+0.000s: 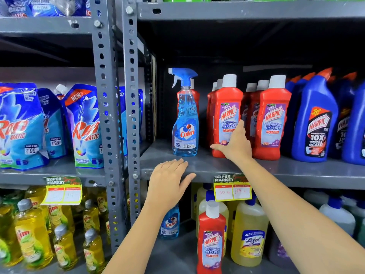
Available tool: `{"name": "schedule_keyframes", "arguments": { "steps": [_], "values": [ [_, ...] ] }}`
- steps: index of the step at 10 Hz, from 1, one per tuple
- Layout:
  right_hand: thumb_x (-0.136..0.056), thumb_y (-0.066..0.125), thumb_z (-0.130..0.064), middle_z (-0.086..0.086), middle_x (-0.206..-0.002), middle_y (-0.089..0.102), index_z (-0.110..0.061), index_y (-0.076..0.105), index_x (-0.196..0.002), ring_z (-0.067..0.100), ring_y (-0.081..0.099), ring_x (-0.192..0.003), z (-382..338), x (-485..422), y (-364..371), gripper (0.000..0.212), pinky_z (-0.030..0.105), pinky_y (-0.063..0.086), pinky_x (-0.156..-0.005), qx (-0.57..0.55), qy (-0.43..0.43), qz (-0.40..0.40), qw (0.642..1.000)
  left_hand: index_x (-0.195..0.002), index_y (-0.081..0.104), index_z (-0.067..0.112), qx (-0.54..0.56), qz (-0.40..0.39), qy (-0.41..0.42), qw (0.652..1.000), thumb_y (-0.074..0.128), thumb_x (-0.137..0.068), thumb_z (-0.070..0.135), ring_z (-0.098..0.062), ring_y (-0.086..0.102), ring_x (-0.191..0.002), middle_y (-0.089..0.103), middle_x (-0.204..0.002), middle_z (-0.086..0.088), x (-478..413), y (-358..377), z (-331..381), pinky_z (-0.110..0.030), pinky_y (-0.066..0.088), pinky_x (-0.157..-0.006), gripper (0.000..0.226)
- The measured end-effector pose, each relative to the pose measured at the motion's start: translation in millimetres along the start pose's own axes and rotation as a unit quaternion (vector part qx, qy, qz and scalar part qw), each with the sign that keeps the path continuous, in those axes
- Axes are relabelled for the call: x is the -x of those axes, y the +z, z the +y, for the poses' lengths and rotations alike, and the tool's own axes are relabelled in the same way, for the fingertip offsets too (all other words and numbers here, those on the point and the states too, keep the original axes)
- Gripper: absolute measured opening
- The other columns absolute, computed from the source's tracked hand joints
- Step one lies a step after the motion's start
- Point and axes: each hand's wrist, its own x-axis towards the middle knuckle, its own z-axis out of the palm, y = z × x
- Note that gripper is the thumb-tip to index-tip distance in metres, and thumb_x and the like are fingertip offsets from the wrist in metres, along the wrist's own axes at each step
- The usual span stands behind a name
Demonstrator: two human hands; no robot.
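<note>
The red cleaner bottle point(227, 99) stands upright at the front of the middle shelf point(296, 172), just right of the frame's centre. To take it cleanly, the fingers should probably wrap its waist and lift straight up, sparing the spray bottle point(185, 123) near its left. The right hand point(234, 144) lies against the bottle's lower front, fingers straight, thumb spread wide, gripping nothing. The left hand point(167, 177) hovers flat before the shelf edge at lower centre, fingers together and empty.
</note>
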Motion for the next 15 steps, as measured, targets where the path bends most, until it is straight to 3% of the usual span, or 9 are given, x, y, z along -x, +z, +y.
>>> {"name": "schedule_keyframes", "arguments": {
  "steps": [11,12,13,14,15],
  "values": [
    [-0.066,0.084,-0.046,0.014,-0.144,0.034,-0.01,-0.001,-0.152,0.037,0.046,-0.128,-3,3,-6,0.126,0.049,0.042,-0.099,-0.013,0.013,-0.016,1.0,-0.118,0.067,0.015,-0.018,-0.003,0.007,1.0,0.036,-0.096,0.053,-0.02,0.062,-0.111,0.069,-0.118,-0.003,0,-3,1,-0.037,0.046,-0.093,0.054],
    [-0.071,0.079,-0.049,0.016,-0.143,0.033,-0.008,0.009,-0.151,0.034,0.043,-0.128,-17,10,-12,0.113,0.045,0.044,-0.097,-0.019,-0.064,0.107,0.992,-0.118,0.067,0.014,-0.027,-0.002,0.019,0.999,0.035,-0.096,0.053,-0.021,0.062,-0.11,0.068,-0.118,-0.004,0,-3,0,-0.037,0.045,-0.093,0.054],
    [-0.087,0.065,-0.036,0.012,-0.138,0.044,-0.01,0.033,-0.144,0.027,0.047,-0.124,-50,17,-17,0.07,0.037,0.046,-0.096,-0.053,-0.208,0.203,0.955,-0.118,0.066,0.013,-0.027,0.009,0.022,0.999,0.036,-0.097,0.051,-0.022,0.062,-0.109,0.068,-0.117,-0.005,1,-1,2,-0.038,0.044,-0.092,0.052],
    [-0.09,0.061,-0.03,0.009,-0.135,0.046,-0.01,0.038,-0.139,0.022,0.049,-0.121,-77,13,-6,0.058,0.035,0.049,-0.091,-0.058,-0.234,0.129,0.962,-0.117,0.065,0.012,-0.018,0.029,0.021,0.999,0.038,-0.098,0.048,-0.023,0.061,-0.108,0.068,-0.116,-0.005,3,2,2,-0.037,0.041,-0.091,0.049],
    [-0.089,0.065,-0.03,0.011,-0.138,0.043,-0.008,0.031,-0.142,0.026,0.05,-0.123,-88,4,11,0.067,0.037,0.048,-0.091,-0.067,-0.168,0.047,0.982,-0.116,0.065,0.012,-0.014,0.04,0.019,0.999,0.039,-0.098,0.047,-0.023,0.06,-0.107,0.067,-0.116,-0.005,4,3,3,-0.036,0.039,-0.09,0.047]
  ]
}}
